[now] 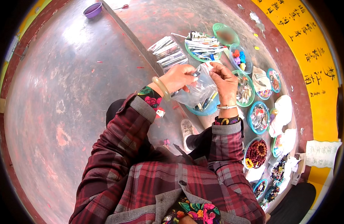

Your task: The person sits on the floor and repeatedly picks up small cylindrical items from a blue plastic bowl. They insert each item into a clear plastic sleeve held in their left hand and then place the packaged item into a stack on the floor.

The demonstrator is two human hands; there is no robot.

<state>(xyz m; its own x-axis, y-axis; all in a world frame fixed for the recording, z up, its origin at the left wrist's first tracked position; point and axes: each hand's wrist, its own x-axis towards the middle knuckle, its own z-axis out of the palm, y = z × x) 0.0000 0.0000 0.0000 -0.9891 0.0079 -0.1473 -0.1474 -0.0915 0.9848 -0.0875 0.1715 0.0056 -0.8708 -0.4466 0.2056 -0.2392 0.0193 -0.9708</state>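
A clear plastic bag (202, 89) hangs between my two hands. My left hand (178, 77) is closed on the bag's left side, with a small dark thing near its fingertips that I cannot make out. At the bag's upper right edge, my right hand (225, 83) pinches the plastic between thumb and fingers. Behind and below the bag sits a blue basin (202, 111) holding pens, partly covered by the plastic. Just beyond my hands lie several packed bundles of pens (167, 52) on the floor.
A green basket (196, 56) heaped with pens stands beyond my hands, near a green lid-like basin (226, 34). Down the right run several small baskets, one with dark red beads (256, 154) and one with silvery packets (258, 117). A purple basin (93, 10) stands far left.
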